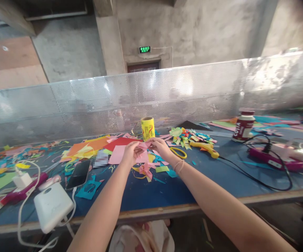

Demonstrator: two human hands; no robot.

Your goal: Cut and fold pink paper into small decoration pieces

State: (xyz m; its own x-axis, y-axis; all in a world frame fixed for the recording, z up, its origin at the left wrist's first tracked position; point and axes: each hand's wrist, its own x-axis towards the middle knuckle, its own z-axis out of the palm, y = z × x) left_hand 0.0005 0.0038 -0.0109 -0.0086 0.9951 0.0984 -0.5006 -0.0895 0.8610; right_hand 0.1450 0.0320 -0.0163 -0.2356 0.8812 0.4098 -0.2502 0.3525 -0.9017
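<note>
Both hands meet above the middle of the table, fingertips close together on one small pink paper piece [144, 145]. The left hand [131, 152] pinches it from the left, fingers curled in; the right hand [161, 148] pinches it from the other side, its wrist circled by a thin bracelet [178, 166]. The pink paper piece is held up between them, partly hidden by the fingers.

Just beneath and beside the left hand lies a flat pink sheet [116, 155], and nearer the table's front edge sits a crumpled-looking pink paper cluster [146, 170]. Behind the hands a yellow cylinder [147, 129] stands upright. Close to the right hand is a yellow loop [180, 154]; farther right lies a yellow glue gun [206, 148] with a black cable [248, 178].

To the left are an orange sheet [79, 149], a dark-screened phone [78, 175], a blue scrap with a hole cut in it [84, 191] and a white charger block [53, 207]. A brown-and-white bottle [243, 126] stands far right — beyond everything, a perforated metal panel [146, 94] runs behind the blue table [161, 196].
</note>
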